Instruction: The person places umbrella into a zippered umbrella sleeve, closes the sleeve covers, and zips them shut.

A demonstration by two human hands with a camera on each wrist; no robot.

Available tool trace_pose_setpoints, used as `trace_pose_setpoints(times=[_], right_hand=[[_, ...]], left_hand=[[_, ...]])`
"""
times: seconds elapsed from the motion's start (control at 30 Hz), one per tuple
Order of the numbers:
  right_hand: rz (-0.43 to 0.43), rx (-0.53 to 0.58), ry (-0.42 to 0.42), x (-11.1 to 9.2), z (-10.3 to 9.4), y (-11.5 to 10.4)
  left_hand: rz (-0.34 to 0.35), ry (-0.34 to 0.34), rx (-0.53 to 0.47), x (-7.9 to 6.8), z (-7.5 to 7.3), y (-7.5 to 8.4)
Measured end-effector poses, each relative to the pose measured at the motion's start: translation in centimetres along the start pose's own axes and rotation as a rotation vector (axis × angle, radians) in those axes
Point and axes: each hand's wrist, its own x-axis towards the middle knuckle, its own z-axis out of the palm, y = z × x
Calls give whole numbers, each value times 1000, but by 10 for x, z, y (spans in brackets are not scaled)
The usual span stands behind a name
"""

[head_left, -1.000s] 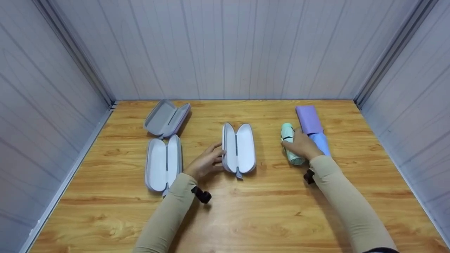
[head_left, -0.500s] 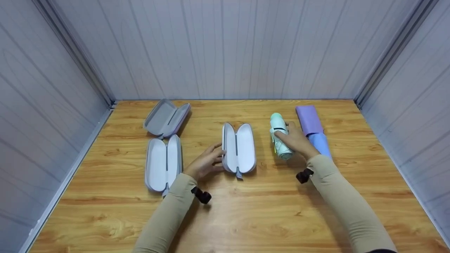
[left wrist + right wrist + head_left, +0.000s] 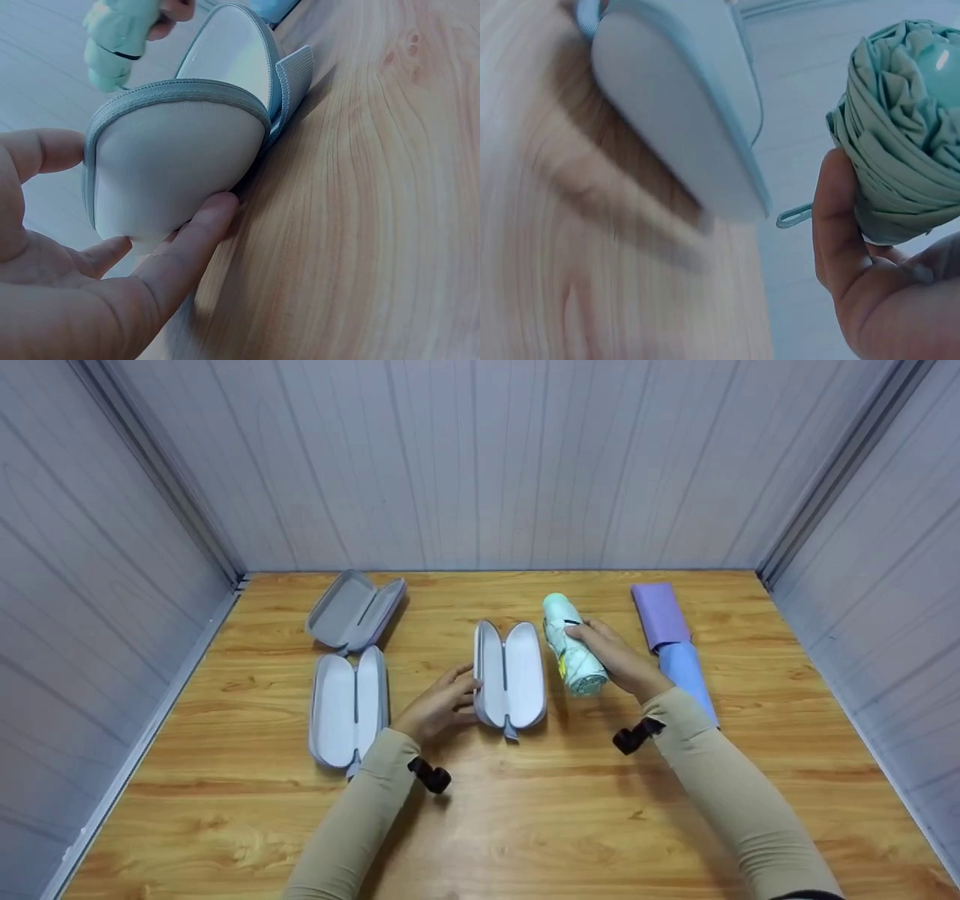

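Observation:
In the head view, my right hand [image 3: 609, 654] holds a mint-green folding umbrella [image 3: 574, 652], furled and tilted, just right of an open white-lined zip case [image 3: 525, 679]. Its crumpled fabric end shows large in the right wrist view, fingers curled round the umbrella [image 3: 900, 150]; a small cord loop [image 3: 793, 216] sticks out beside them. My left hand [image 3: 439, 706] holds that case by its left side. In the left wrist view, my left hand's fingers [image 3: 52, 150] are at the zip rim and low on the pale shell of the case [image 3: 176, 161].
Another open white-lined case [image 3: 337, 712] lies on the left, with an open grey-lined case [image 3: 349, 611] behind it. A purple item [image 3: 660, 615] and a blue item [image 3: 686, 679] lie end to end on the right. Panelled walls [image 3: 480, 465] enclose the wooden table [image 3: 510, 825].
My right hand has lifted the mint-green umbrella and carried it left, away from the purple and blue items, to beside the middle case. My left hand stays at the case.

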Motion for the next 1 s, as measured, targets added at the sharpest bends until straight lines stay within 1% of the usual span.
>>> trace_pose_setpoints(times=[0.13, 0.23, 0.47, 0.67, 0.8, 1.0], right_hand=[[-18, 32, -45, -1, 10, -3], [-12, 38, -69, 0, 18, -3], [17, 39, -75, 7, 29, 3], [33, 1, -93, 13, 33, 13], [46, -57, -61, 15, 35, 17], [54, -152, -8, 18, 37, 16]], left_hand=[[12, -14, -3, 0, -1, -2], [12, -17, -9, 0, -1, -2], [17, -10, -15, 1, -1, 0], [15, -7, -5, 0, -1, -1], [8, -10, 3, 0, -2, -1], [3, 1, -1, 0, -1, 1]])
